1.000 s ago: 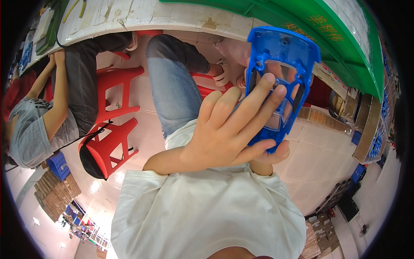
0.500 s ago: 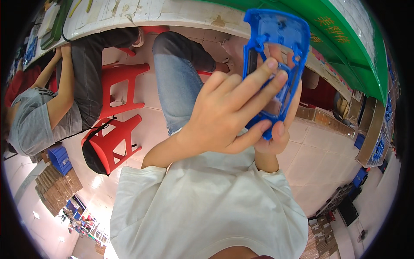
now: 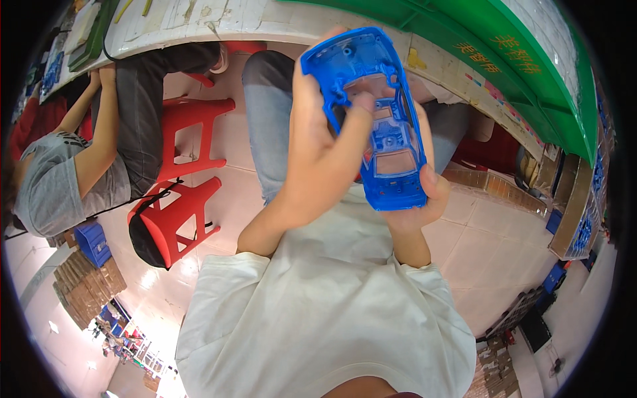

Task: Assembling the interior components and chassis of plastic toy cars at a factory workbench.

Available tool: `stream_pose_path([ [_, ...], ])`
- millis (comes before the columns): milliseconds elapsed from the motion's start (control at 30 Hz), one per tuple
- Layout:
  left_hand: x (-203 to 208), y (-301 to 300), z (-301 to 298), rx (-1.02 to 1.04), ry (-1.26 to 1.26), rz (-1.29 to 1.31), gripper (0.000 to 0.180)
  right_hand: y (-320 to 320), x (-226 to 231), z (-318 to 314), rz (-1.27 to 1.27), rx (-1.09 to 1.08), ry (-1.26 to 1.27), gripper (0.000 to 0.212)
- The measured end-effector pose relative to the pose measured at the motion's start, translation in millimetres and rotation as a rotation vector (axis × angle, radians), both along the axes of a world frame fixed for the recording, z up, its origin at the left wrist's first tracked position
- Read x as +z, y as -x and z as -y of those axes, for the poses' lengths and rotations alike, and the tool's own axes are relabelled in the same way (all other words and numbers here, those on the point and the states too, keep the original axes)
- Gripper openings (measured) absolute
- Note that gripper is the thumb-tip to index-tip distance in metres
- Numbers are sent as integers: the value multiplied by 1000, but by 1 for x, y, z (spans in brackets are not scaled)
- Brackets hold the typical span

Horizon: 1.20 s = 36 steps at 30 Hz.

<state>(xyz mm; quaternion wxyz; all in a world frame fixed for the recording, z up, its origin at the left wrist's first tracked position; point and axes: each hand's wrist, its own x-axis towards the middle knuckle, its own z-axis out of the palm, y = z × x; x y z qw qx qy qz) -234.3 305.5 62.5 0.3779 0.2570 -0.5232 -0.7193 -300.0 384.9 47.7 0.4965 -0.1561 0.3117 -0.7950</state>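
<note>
A blue plastic toy car body shell [image 3: 390, 140] is held up in front of me, its hollow inner side facing me and its long axis slightly tilted. Clear window plastic [image 3: 373, 86] shows inside it. My left hand [image 3: 312, 162] grips the shell's left side, the thumb reaching into the hollow and the fingers mostly hidden behind. My right hand [image 3: 430, 199] supports the lower right end, with its thumb at the edge and its other fingers largely behind the shell.
A white worktable [image 3: 265, 25] with a green panel [image 3: 458, 46] runs along the far side. Red stools [image 3: 189, 139] stand at the left, where another person [image 3: 66, 169] sits. Cardboard boxes with blue parts [image 3: 576, 229] are at the right.
The shell has moved left and down a little and tilted the other way. My left hand's fingers have gone from its inner side to behind its left edge, leaving the thumb inside.
</note>
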Motion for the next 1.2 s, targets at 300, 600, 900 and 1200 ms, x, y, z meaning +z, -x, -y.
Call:
stream_pose_path([
  [300,-24,7,1,133,17,-79,26,26,19,2,-698,28,-386,31],
  [600,-12,7,-7,121,315,196,28,20,5,12,-940,-239,-576,10],
  [900,-11,1,-6,121,575,333,36,21,1,10,-1010,-272,-546,15],
  [1200,-16,3,-6,146,537,324,35,21,-3,10,-1195,-308,-619,19],
])
